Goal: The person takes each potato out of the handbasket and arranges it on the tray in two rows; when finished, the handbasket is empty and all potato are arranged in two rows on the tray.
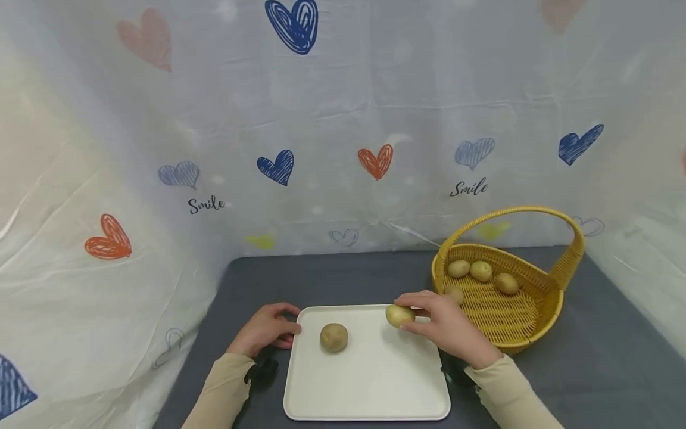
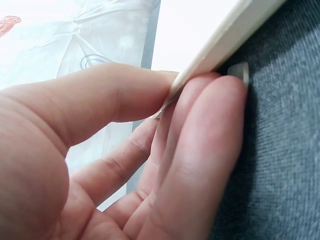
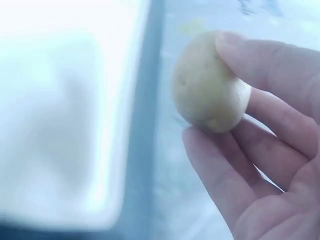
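Hanging by the tray's [image 1: 370, 381] far-right corner: potato [image 1: 399, 316], pinched in the right hand's [image 1: 447, 325] fingers. Likely firm, light, a bit slick; best gripped round its widest part. Left hand [image 1: 266, 329] pinches the tray's left rim. Basket [image 1: 504, 316] right of tray.

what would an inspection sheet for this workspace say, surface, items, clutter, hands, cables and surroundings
Surface: dark grey cloth.
Job's things: white tray bearing one potato; yellow basket to its right, four potatoes visible inside.
Clutter: nothing seen.
Hands: left hand grips the tray's left edge; right hand pinches another potato, over the tray's far right corner in the head view.
Cables: nothing clearly seen.
Surroundings: pale backdrop printed with hearts and "Smile".
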The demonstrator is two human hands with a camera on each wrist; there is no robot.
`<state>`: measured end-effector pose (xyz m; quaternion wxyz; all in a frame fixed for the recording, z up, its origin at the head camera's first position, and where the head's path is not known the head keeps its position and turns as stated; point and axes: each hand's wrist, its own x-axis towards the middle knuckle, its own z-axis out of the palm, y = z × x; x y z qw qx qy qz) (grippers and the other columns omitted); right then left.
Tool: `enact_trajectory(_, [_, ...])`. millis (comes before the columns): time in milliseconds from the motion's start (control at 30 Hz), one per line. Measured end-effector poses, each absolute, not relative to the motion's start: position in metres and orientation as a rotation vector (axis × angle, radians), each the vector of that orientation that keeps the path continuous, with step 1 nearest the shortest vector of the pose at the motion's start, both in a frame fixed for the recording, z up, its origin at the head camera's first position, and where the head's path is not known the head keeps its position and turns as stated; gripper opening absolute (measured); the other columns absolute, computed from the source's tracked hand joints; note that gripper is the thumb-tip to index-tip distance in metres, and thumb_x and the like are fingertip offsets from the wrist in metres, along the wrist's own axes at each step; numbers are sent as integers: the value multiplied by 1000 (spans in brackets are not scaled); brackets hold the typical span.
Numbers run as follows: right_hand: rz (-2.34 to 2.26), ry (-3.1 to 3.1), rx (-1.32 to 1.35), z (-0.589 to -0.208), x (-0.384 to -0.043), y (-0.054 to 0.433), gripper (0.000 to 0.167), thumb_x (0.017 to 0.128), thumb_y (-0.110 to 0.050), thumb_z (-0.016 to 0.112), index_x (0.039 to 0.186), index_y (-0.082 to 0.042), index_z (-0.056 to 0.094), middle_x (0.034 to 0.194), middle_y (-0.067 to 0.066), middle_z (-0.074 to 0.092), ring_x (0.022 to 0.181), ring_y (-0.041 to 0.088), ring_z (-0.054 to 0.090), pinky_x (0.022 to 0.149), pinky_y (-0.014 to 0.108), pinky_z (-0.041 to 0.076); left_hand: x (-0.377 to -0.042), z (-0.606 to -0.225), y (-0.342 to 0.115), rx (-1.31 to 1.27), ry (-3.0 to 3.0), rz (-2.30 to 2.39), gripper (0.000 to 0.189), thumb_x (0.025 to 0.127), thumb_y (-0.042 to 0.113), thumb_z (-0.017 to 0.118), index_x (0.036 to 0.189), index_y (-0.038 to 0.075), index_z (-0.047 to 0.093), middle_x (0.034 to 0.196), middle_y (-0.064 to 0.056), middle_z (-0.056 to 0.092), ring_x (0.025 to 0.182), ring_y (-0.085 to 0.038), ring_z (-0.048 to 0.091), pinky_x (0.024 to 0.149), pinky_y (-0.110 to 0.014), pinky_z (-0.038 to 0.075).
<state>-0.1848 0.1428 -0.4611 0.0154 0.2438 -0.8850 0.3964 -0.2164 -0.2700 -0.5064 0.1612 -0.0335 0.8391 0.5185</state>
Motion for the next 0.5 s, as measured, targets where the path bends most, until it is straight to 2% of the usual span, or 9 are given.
enact_trajectory(267, [1199, -2706, 849, -493, -199, 105, 38, 90, -16, 89, 127, -9, 79, 127, 7, 79, 116, 27, 74, 94, 30, 64, -219, -506, -270, -111, 2406, 1477, 47, 89, 13, 87, 133, 5, 70, 83, -11, 74, 66, -16, 73, 64, -34, 67])
enact_trajectory(500, [1112, -2709, 887, -504, -198, 88, 39, 85, -12, 91, 122, -8, 81, 123, 3, 81, 118, 24, 75, 107, 48, 59, -219, -506, -270, -123, 2401, 1472, 47, 90, 13, 87, 133, 5, 70, 83, -11, 73, 66, -16, 72, 64, -35, 67])
